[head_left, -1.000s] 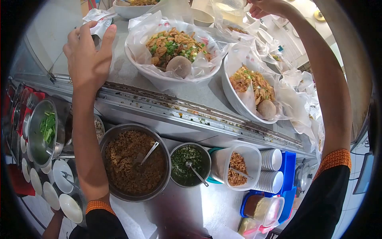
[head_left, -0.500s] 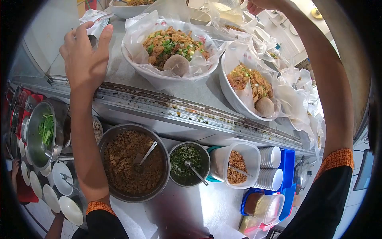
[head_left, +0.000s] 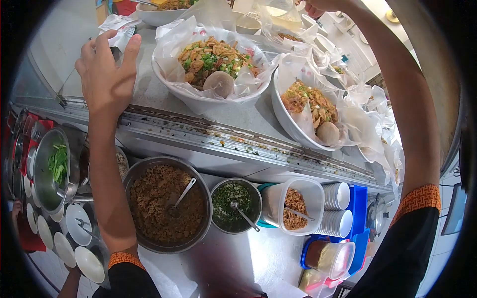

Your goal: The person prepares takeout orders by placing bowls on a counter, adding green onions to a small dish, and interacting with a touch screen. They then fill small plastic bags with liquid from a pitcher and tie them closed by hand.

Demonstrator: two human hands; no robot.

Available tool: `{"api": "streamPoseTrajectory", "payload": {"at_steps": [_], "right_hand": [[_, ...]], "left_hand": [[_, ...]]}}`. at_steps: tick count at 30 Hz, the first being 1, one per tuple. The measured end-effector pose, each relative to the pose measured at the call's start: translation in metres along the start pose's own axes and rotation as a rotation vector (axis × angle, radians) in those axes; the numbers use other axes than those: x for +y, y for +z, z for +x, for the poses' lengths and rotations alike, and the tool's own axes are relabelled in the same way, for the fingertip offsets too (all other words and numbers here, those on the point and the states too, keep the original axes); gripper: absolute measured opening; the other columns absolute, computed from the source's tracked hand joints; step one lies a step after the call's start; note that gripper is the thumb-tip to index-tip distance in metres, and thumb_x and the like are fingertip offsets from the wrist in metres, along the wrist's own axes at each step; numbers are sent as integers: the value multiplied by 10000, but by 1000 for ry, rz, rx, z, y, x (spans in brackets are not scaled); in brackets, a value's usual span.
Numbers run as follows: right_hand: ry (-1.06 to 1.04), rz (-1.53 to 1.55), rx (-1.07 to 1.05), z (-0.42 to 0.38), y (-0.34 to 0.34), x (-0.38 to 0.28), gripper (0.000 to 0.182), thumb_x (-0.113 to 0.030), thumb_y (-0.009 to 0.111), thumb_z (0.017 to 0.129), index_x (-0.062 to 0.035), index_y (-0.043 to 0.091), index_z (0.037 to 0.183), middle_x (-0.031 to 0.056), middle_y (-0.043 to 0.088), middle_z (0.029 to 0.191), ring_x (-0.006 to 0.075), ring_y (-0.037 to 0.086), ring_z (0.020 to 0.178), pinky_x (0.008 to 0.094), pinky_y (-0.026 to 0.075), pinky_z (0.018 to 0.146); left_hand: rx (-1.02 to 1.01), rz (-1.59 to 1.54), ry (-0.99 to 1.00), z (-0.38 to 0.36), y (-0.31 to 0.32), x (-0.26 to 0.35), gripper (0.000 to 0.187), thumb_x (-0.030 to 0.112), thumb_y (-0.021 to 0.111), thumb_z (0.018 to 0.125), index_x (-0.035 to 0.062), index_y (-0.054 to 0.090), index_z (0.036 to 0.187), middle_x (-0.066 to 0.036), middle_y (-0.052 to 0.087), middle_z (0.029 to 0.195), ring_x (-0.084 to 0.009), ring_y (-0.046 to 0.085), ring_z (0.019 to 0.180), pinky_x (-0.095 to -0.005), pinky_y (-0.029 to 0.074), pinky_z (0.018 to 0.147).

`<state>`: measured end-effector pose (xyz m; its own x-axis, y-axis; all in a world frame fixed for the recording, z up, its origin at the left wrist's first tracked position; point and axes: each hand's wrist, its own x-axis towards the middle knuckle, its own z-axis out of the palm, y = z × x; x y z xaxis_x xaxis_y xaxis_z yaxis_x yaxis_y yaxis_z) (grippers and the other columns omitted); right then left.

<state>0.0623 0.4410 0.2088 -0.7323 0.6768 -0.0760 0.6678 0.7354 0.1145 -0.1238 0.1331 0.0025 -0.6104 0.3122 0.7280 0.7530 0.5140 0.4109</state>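
Observation:
My left hand (head_left: 110, 69) is over the left end of the upper shelf, thumb and fingers apart, beside a white packet (head_left: 118, 30). What its palm touches is hidden. To its right stands a white bowl (head_left: 198, 97) lined with clear plastic, holding noodles, fried topping, chopped greens and a round ball. A second lined bowl (head_left: 293, 119) with similar food sits further right. My right hand (head_left: 320, 7) is at the top edge, mostly cut off, its fingers curled near plastic-lined bowls; what it holds, if anything, cannot be made out.
Below the metal rail (head_left: 238, 141) stand a pot of minced food (head_left: 164, 218), a bowl of chopped greens (head_left: 231, 201), a tub of fried bits (head_left: 296, 198) and stacked white cups (head_left: 338, 223). White bowls (head_left: 89, 263) and another person's hand (head_left: 73, 275) are at lower left.
My right hand has shifted slightly left at the top edge. My left hand has barely moved. At the lower left, another person's hand near the red item has moved slightly.

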Motion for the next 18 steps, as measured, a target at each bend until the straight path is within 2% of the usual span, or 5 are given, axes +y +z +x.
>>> {"api": "streamPoseTrajectory", "payload": {"at_steps": [6,9,13,18], "right_hand": [[-36,-50,4,2,1,1,259,-244,357,1016,-64,535,1071,123,669,954,214,682,864,382,553,747],[-61,-40,-9,2,1,1,257,-233,365,1006,-63,550,1058,112,663,937,209,678,845,370,543,738],[-49,-77,10,1,2,-3,254,-216,372,997,-67,567,1062,106,662,937,202,676,841,358,534,727],[-50,-99,6,4,0,3,125,-86,377,911,-81,495,953,90,664,934,198,683,858,370,533,704]], "left_hand": [[-18,-2,-15,-1,-2,2,615,558,555,877,81,539,1263,-212,481,1284,-423,414,1195,-487,346,1020],[-13,-34,47,0,3,-7,616,556,554,878,78,535,1266,-211,480,1283,-424,411,1196,-489,347,1017],[-12,-7,15,-1,0,-2,621,557,557,875,73,536,1264,-212,482,1278,-425,417,1187,-490,345,1017],[-9,2,35,0,2,-5,626,561,560,872,67,540,1255,-213,483,1274,-425,425,1175,-491,344,1018]]}}
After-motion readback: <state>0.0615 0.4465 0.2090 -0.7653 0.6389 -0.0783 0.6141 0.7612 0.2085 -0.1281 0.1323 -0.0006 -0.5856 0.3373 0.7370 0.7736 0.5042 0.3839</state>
